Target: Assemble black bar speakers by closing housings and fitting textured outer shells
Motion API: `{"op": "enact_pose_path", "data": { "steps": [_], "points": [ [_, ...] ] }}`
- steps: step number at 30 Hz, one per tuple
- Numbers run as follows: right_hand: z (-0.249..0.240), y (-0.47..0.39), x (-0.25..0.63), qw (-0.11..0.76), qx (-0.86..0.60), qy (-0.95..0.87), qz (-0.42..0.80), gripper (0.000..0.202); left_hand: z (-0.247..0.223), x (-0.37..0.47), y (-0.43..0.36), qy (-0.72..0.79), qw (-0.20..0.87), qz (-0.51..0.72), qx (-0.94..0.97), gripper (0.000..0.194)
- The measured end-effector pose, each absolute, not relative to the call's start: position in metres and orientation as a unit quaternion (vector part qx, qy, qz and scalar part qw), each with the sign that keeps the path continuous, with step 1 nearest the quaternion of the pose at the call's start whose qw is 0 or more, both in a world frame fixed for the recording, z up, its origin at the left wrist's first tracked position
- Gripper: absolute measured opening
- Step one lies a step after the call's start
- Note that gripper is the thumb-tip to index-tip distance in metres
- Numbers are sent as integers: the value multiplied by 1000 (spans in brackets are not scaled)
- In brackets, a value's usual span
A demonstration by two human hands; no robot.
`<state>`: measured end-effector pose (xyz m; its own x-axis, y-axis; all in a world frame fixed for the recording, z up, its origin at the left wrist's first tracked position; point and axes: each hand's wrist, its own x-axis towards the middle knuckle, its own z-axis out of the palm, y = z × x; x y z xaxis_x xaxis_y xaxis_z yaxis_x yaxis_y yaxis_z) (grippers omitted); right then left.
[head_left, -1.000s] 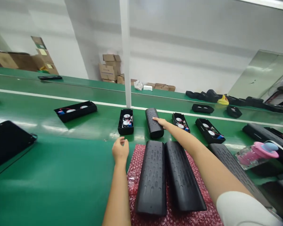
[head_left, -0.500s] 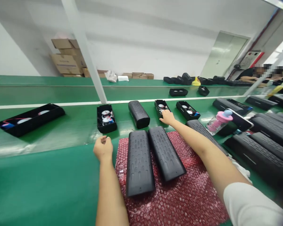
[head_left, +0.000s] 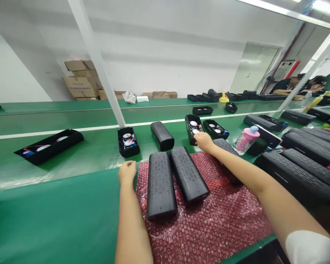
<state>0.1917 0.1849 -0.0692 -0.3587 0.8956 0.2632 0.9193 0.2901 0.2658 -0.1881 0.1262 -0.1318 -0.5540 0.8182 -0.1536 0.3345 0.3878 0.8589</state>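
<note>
My right hand [head_left: 205, 142] grips the near end of an open black speaker housing [head_left: 189, 132] with round white-backed drivers and wires inside; the housing is tilted. My left hand [head_left: 127, 171] has its fingers curled in, with nothing visible in them, just in front of another open housing [head_left: 128, 142]. Between the two hands lie two black textured speaker shells [head_left: 161, 187] [head_left: 189, 174], face up on red bubble wrap [head_left: 209, 227]. A closed black speaker [head_left: 162, 135] sits behind them. One more open housing [head_left: 216, 129] is right of the gripped one.
A long open housing [head_left: 52, 146] lies at left on the green bench. At right stand a pink-capped bottle [head_left: 246, 139], a phone [head_left: 268, 135] and rows of black speakers [head_left: 294, 176]. A white post [head_left: 99, 66] rises behind the bench. Co-workers [head_left: 287, 84] sit at far right.
My right hand has closed on the open housing and tipped it up toward me. My left hand stays curled, in front of the left housing. The view has shifted slightly.
</note>
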Motion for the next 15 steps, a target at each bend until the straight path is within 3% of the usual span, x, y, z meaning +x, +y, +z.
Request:
{"op": "enact_pose_path", "data": {
  "steps": [8,12,15],
  "points": [
    [-76,20,217,49,-516,-839,-166,24,-103,-141,92,677,517,338,399,45],
    [-95,-16,217,57,-505,-850,-139,25,-97,-125,81,629,568,365,385,54],
    [-107,-24,220,62,-502,-856,-110,24,-98,-127,78,597,596,394,364,50]
  ]
}}
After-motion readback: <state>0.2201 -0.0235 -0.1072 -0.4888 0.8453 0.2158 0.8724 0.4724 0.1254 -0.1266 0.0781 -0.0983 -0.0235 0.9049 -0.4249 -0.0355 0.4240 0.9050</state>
